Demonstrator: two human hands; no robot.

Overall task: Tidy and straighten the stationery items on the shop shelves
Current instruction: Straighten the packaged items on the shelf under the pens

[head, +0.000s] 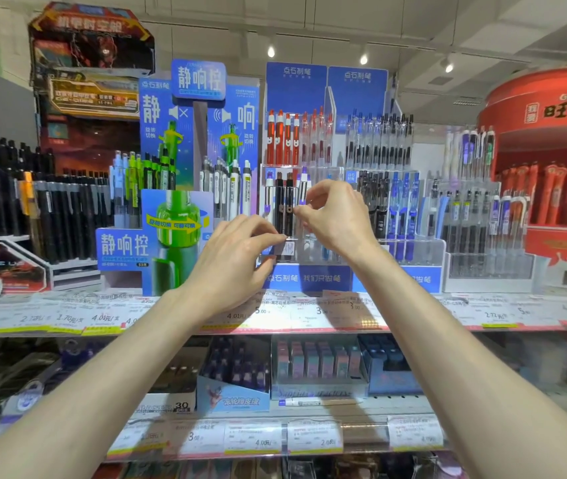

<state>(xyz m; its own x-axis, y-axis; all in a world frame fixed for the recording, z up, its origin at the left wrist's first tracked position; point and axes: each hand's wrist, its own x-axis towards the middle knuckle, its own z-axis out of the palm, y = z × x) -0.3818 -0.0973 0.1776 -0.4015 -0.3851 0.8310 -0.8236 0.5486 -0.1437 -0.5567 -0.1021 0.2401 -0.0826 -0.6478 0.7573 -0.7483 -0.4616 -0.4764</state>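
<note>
Two black pens [285, 202] stand upright in the middle tier of a clear acrylic pen display [327, 257], with white-and-purple pens [268, 197] on either side. My right hand [335, 216] is raised in front of that tier, its thumb and forefinger pinched against the right black pen at mid height. My left hand [237, 257] reaches in from lower left, with thumb and fingertips closed at the lower ends of the black pens, by the tier's front wall. My fingers hide the exact contact.
A blue-and-green cardboard pen stand [178, 216] sits to the left, with trays of black pens [50, 209] beyond it. Blue and black pens [396, 209] fill the tiers to the right, beside a red display [551, 188]. Price labels [275, 312] line the shelf edge, above eraser boxes [316, 364].
</note>
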